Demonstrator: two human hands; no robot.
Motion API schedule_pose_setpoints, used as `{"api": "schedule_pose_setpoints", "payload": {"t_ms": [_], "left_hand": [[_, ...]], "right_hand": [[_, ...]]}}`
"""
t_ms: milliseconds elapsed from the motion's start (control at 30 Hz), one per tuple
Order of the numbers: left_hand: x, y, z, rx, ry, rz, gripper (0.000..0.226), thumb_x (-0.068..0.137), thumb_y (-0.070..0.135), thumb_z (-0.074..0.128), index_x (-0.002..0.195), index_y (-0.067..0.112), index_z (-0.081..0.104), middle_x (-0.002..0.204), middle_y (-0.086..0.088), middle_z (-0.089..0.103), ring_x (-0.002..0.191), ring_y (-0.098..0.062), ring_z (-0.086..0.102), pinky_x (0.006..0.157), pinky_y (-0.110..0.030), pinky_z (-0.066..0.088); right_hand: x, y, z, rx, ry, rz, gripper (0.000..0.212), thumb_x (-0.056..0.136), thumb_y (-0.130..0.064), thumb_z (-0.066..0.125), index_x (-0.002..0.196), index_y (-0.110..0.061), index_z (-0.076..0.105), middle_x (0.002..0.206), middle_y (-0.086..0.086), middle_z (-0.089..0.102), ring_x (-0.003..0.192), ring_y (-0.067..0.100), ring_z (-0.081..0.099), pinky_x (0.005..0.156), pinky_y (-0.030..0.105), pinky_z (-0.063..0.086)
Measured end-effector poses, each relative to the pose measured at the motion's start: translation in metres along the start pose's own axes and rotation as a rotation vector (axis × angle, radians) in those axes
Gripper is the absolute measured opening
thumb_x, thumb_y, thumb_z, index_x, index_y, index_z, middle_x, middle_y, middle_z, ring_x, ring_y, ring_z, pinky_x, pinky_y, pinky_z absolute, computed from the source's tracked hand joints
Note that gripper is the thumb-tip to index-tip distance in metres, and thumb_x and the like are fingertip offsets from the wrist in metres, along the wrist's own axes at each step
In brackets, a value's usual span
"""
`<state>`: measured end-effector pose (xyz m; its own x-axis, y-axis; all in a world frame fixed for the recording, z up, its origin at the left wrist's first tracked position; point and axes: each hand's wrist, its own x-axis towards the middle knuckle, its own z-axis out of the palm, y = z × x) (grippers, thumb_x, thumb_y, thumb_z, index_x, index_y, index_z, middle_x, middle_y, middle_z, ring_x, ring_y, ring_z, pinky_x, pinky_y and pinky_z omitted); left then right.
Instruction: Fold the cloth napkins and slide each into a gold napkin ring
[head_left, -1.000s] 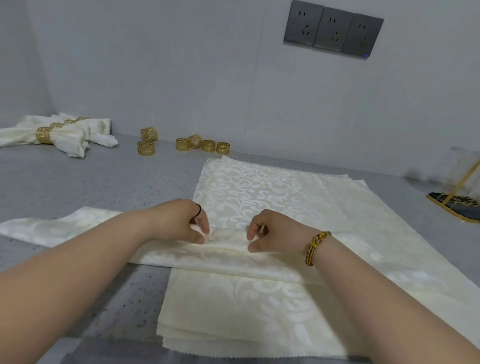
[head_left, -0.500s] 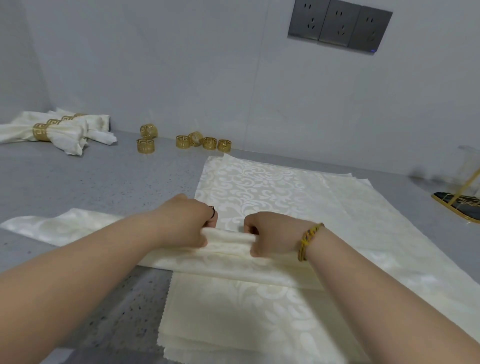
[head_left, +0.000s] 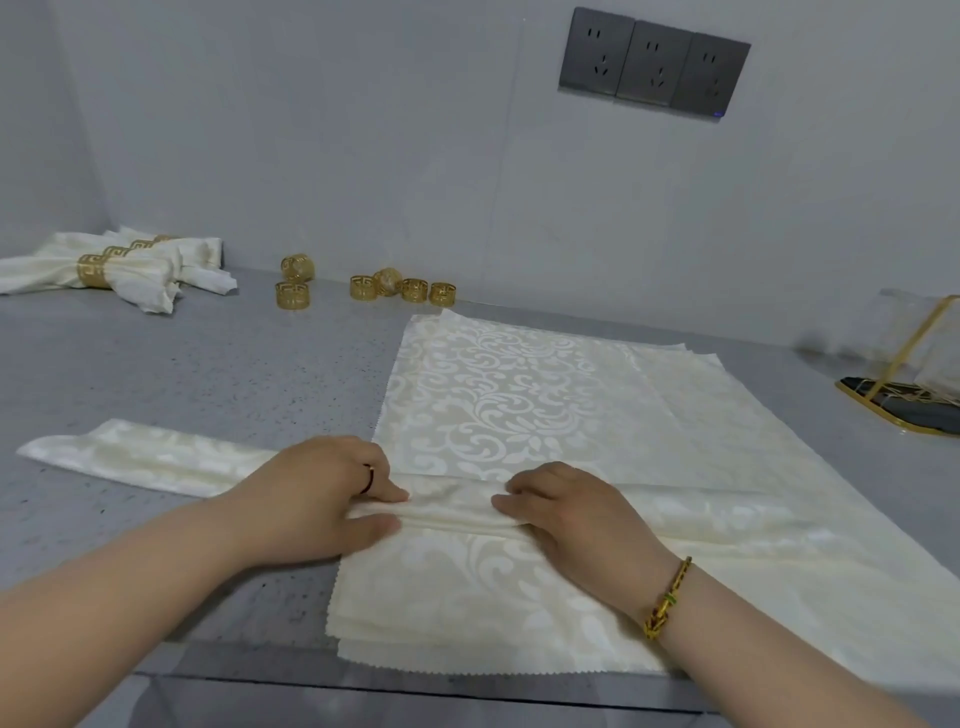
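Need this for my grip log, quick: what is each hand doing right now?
Left hand: pinches the folded napkin.
Right hand: pinches the same napkin.

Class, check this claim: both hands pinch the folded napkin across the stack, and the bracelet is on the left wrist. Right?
No. The head view shows the bracelet on the right wrist. The left hand and right hand do both pinch the folded napkin across the stack.

Pleated cream napkin strip (head_left: 156, 460) lies across the napkin stack (head_left: 493, 405); gold rings (head_left: 414, 289) stand beyond.
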<state>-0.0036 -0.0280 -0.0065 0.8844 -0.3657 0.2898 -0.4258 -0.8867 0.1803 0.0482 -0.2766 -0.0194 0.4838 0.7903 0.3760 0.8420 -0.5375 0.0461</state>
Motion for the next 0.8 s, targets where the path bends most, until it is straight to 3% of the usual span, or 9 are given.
{"api": "schedule_pose_setpoints", "payload": {"t_ms": [67,133,167,267,333,433,500,633,800], "left_hand": [[0.001,0.006,0.000,0.004,-0.045,-0.066,0.043,0.082,0.065,0.035,0.068,0.028,0.053,0.075,0.021,0.047,0.069,0.001,0.046,0.063,-0.010,0.035],[0.009,0.017,0.000,0.112,-0.025,-0.175,0.045,0.090,0.057,0.032,0.068,0.020,0.043,0.073,0.014,0.040,0.069,-0.005,0.041,0.060,-0.016,0.030],[0.013,0.023,0.004,0.154,-0.011,-0.221,0.040,0.093,0.052,0.033,0.068,0.021,0.040,0.072,0.014,0.035,0.075,-0.005,0.038,0.063,-0.018,0.029],[0.019,0.034,0.019,0.061,0.017,-0.292,0.025,0.095,0.034,0.040,0.072,0.026,0.037,0.078,0.018,0.031,0.094,-0.008,0.039,0.073,-0.017,0.024],[0.017,0.034,0.024,-0.052,-0.019,-0.330,0.008,0.097,0.029,0.037,0.098,0.026,0.044,0.102,0.018,0.042,0.111,-0.010,0.041,0.079,-0.015,0.024],[0.013,0.031,0.026,-0.029,-0.083,-0.349,0.043,0.100,0.032,0.028,0.141,0.021,0.027,0.148,0.008,0.027,0.136,-0.009,0.023,0.106,-0.016,0.014],[0.013,0.032,0.026,0.024,-0.126,-0.361,0.047,0.100,0.034,0.022,0.146,0.024,0.016,0.154,0.008,0.012,0.141,-0.008,0.011,0.111,-0.019,0.005],[0.014,0.036,0.024,0.047,-0.165,-0.398,0.048,0.101,0.035,0.018,0.147,0.024,0.011,0.156,0.007,0.005,0.143,-0.009,0.004,0.113,-0.021,0.001],[0.013,0.043,0.024,0.122,-0.214,-0.477,0.049,0.100,0.037,0.012,0.147,0.026,0.003,0.156,0.005,-0.002,0.143,-0.011,-0.001,0.115,-0.029,-0.001]], "right_hand": [[-0.005,0.001,0.001,0.115,-0.040,0.082,0.038,0.076,-0.023,0.042,0.100,-0.020,0.071,0.104,-0.005,0.069,0.089,0.013,0.067,0.073,0.019,0.054],[-0.006,-0.001,-0.005,0.244,-0.111,0.185,0.056,0.082,-0.046,0.028,0.122,-0.022,0.059,0.131,-0.013,0.048,0.117,-0.002,0.043,0.107,0.016,0.028],[-0.008,-0.002,-0.007,0.289,-0.170,0.212,0.060,0.085,-0.056,0.026,0.129,-0.024,0.051,0.137,-0.017,0.038,0.121,-0.008,0.029,0.110,0.013,0.011],[-0.011,0.000,-0.010,0.316,-0.190,0.268,0.039,0.098,-0.034,0.030,0.132,-0.026,0.046,0.145,-0.014,0.034,0.120,-0.014,0.018,0.107,0.010,-0.001],[-0.015,0.003,-0.010,0.312,-0.168,0.311,0.036,0.099,-0.022,0.033,0.132,-0.027,0.045,0.144,-0.014,0.035,0.120,-0.014,0.017,0.104,0.007,-0.002],[-0.026,0.014,-0.010,0.271,-0.182,0.348,0.038,0.099,-0.018,0.033,0.135,-0.029,0.040,0.145,-0.013,0.032,0.124,-0.011,0.017,0.103,0.005,-0.004],[-0.035,0.023,-0.014,0.246,-0.186,0.394,0.038,0.099,-0.017,0.034,0.136,-0.028,0.038,0.146,-0.012,0.032,0.131,-0.005,0.020,0.102,0.004,-0.004],[-0.052,0.045,-0.026,0.227,-0.149,0.510,0.038,0.096,-0.007,0.040,0.131,-0.020,0.046,0.142,-0.004,0.040,0.132,0.005,0.033,0.102,0.002,0.005],[-0.041,0.058,-0.038,-0.049,-0.206,0.659,0.034,0.098,-0.014,0.036,0.126,-0.020,0.055,0.138,-0.002,0.048,0.130,0.011,0.039,0.108,0.017,0.013]]}}
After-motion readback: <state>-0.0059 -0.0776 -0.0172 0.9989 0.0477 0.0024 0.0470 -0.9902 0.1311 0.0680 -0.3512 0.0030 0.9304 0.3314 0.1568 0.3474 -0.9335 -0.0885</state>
